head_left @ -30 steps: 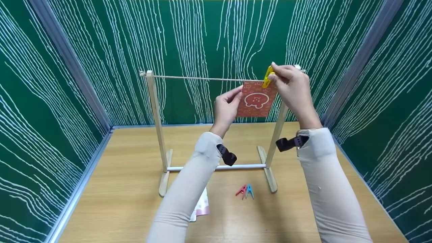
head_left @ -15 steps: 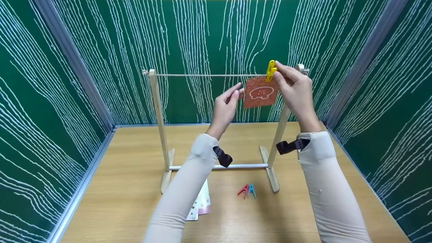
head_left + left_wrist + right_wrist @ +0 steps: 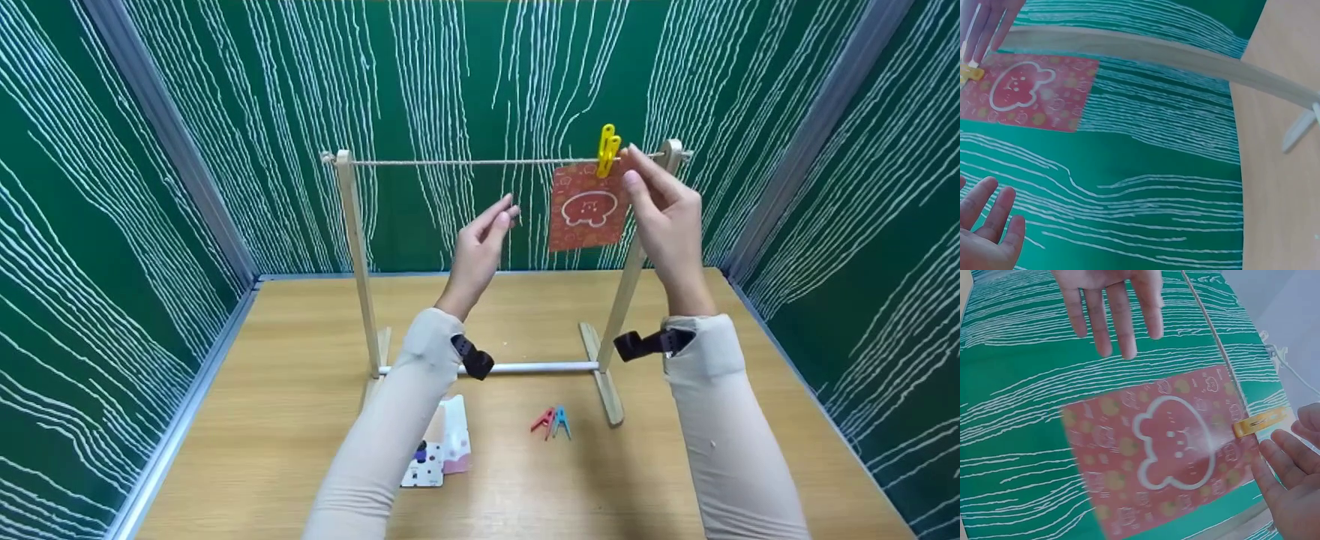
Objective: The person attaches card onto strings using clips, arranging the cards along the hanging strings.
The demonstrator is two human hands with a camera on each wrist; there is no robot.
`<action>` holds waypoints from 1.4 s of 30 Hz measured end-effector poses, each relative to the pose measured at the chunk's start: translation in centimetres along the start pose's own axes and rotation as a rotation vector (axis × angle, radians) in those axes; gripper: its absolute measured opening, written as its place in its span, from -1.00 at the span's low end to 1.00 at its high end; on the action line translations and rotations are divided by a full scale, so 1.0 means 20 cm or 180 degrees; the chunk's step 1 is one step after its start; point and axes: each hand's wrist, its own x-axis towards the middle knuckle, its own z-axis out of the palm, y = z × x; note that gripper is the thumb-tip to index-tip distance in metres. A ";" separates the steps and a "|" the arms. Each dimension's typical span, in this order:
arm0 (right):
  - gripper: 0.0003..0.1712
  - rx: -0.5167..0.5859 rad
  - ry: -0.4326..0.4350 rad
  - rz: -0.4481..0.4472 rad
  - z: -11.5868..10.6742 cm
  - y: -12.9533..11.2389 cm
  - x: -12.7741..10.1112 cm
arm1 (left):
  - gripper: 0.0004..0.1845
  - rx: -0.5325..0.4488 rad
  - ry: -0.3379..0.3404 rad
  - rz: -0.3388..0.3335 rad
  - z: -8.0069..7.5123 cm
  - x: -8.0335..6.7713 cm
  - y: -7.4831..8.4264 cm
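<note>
Red card (image 3: 586,207) with a white bear outline hangs from the string (image 3: 465,162) of the wooden rack (image 3: 352,247), pinned at its upper right corner by a yellow clothespin (image 3: 606,150). Right hand (image 3: 664,210) is just beside the card's right edge, fingers straight and apart, its fingertips (image 3: 1282,444) close to the pin, gripping nothing. Left hand (image 3: 480,244) hovers left of the card, clear of it, fingers loosely extended and holding nothing. Red and blue pins (image 3: 552,422) lie on the table (image 3: 247,420) near the rack's right foot.
</note>
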 end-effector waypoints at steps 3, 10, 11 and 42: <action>-0.57 0.0051 0.0003 0.0007 -0.01 0.03 -0.04 | -0.56 -0.0004 0.0003 -0.0066 -0.03 -0.02 -0.03; -0.55 0.0098 -0.0022 0.0146 -0.02 0.09 -0.12 | -0.57 0.0094 0.0102 -0.0127 -0.11 -0.06 -0.11; -0.54 0.0109 -0.0039 0.0154 -0.02 0.10 -0.13 | -0.57 0.0118 0.0123 -0.0137 -0.12 -0.07 -0.12; -0.39 0.0037 -0.0641 0.1552 -0.02 0.57 -0.61 | -0.55 0.0246 0.0420 -0.0843 -0.42 -0.46 -0.64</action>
